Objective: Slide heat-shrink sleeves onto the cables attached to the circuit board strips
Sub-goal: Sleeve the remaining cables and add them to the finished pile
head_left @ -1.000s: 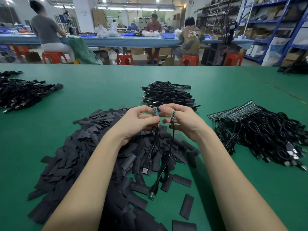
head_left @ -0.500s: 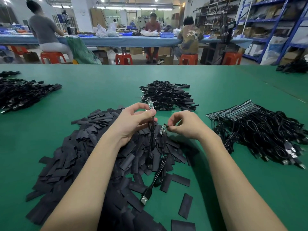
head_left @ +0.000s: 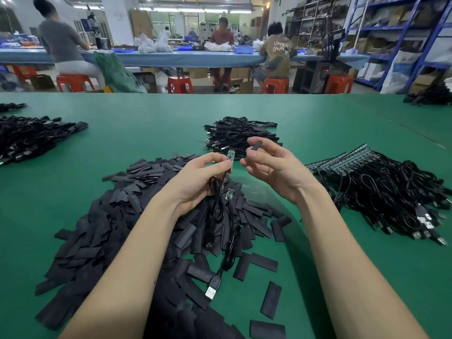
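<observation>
— So, where could this slip?
— Left hand (head_left: 195,182) fingers pinch the cable just under the upright board strip (head_left: 230,154); right hand (head_left: 271,165) pinches a flat sleeve (head_left: 254,148) just beside it.
— And the flat mouth?
— It may snag the strip's corners, or the second cable (head_left: 230,241) dangling toward the bench (head_left: 146,133) could tangle.

Two bare forearms, left hand (head_left: 195,182), right hand (head_left: 276,172), no sleeves (nothing worn on wrists or fingers)
</observation>
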A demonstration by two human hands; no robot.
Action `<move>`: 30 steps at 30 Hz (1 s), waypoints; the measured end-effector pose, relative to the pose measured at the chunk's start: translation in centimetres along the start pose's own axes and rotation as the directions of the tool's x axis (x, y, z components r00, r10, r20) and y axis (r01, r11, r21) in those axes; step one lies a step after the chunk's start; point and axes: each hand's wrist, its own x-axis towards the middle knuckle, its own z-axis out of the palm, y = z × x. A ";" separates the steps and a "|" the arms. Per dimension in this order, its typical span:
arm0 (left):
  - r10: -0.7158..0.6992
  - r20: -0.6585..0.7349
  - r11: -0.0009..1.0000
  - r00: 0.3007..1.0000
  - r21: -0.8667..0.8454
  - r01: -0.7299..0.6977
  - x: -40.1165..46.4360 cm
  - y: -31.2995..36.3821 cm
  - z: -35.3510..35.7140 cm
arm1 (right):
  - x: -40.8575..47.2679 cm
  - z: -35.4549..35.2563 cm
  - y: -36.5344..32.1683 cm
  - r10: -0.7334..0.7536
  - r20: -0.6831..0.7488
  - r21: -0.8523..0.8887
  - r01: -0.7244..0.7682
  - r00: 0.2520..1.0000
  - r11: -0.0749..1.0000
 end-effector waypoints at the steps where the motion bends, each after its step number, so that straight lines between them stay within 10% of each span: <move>1: -0.009 0.031 1.000 0.999 -0.011 0.010 -0.1 0.1 0.0 | 0.0 0.0 0.0 -0.007 0.001 0.023 0.007 1.000 1.000; 30: -0.116 0.368 0.960 0.923 0.279 0.009 -1.8 2.3 -0.8 | -1.0 -0.6 0.0 0.040 0.288 -0.101 -0.011 0.957 0.995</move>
